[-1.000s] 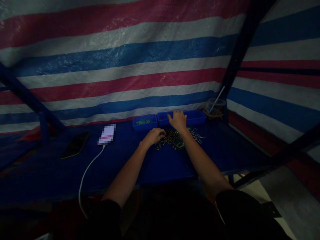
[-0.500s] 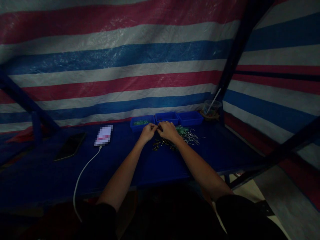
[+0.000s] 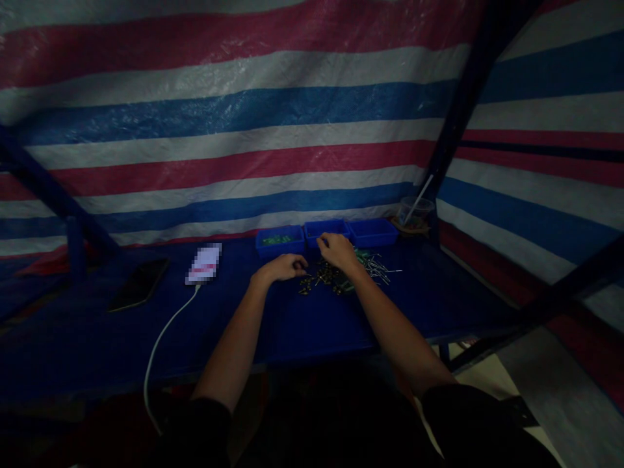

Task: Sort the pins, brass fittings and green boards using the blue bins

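Note:
My left hand [image 3: 286, 267] is low over the blue tabletop, thumb and fingers curved apart, at the left edge of a pile of small brass-coloured parts [image 3: 325, 273]. Nothing shows between its fingers. My right hand [image 3: 338, 250] hangs palm down at the front of the middle blue bin [image 3: 346, 229], its fingers bent and pointing left. Whatever its fingertips hold, if anything, is too dark and small to make out. Thin silvery pins or rods [image 3: 377, 268] and some green pieces [image 3: 363, 256] lie beside and partly behind my right hand.
The left blue bin [image 3: 281, 249] contains light green pieces; a right blue bin [image 3: 374, 233] adjoins the middle one. A clear plastic cup [image 3: 414, 211] with a white stick stands at the back right. A cabled phone [image 3: 203, 263] and a dark phone [image 3: 139, 285] lie left.
My hands were together over the pile, fingertips meeting on something small and dark. They have parted: the left moved down and left, the right shifted slightly right by the middle bin.

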A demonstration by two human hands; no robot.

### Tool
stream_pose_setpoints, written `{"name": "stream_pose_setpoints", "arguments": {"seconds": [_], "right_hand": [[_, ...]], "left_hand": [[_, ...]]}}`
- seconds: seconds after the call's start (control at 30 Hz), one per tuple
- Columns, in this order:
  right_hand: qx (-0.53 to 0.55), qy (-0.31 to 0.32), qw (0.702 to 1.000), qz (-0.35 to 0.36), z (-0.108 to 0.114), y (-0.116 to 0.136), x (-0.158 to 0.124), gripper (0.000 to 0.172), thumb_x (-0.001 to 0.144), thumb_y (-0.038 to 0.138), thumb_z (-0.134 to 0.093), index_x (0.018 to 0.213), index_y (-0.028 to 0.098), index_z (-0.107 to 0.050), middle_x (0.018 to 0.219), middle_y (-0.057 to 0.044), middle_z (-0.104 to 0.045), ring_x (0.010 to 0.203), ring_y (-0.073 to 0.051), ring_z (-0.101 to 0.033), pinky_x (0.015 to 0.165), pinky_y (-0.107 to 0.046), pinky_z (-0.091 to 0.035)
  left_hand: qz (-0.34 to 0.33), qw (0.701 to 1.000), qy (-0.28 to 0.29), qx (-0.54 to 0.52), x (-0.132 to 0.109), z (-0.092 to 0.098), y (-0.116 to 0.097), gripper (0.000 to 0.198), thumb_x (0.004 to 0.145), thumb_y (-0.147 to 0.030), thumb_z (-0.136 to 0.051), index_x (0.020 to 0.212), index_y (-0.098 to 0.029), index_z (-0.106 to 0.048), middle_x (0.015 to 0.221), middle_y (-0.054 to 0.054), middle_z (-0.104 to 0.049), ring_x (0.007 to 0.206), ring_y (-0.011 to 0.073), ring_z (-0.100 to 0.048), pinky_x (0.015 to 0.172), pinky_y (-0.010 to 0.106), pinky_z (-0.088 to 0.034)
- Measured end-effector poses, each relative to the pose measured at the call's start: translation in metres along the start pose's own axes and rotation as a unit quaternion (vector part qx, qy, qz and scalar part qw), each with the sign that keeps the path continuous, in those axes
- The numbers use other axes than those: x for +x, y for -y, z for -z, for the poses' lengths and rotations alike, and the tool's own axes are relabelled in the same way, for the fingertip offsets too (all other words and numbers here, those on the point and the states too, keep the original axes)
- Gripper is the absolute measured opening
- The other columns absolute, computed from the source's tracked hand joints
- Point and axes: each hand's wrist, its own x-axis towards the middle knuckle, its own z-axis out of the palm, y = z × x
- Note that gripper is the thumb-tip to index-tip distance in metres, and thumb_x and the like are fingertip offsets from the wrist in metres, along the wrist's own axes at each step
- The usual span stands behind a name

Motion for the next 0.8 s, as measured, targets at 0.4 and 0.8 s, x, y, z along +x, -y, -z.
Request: {"name": "stream_pose_setpoints", "arguments": {"seconds": [0.4,0.8], "right_hand": [[0.05,0.072,0.991,0.097,-0.012,0.007,-0.003,0.022,0.087,0.035,-0.053,0.1,0.022,-0.064,0.086,-0.002,-0.069,0.079,-0.015,-0.06,0.067,-0.024,-0.039],[-0.012,-0.024,0.995,0.096,-0.001,0.024,-0.01,0.021,0.092,0.027,-0.041,0.097,0.018,-0.059,0.093,-0.009,-0.068,0.088,-0.021,-0.061,0.075,-0.03,-0.039]], "left_hand": [[0.015,0.987,-0.148,-0.054,0.007,0.001,-0.001,0.031,0.085,-0.036,-0.045,0.074,-0.015,-0.064,0.069,0.004,-0.064,0.063,0.0165,-0.055,0.058,0.026,-0.038],[0.018,0.969,-0.232,-0.086,0.014,-0.003,-0.008,0.039,0.092,-0.038,-0.036,0.085,-0.013,-0.065,0.07,0.004,-0.064,0.061,0.0147,-0.056,0.058,0.024,-0.041]]}}
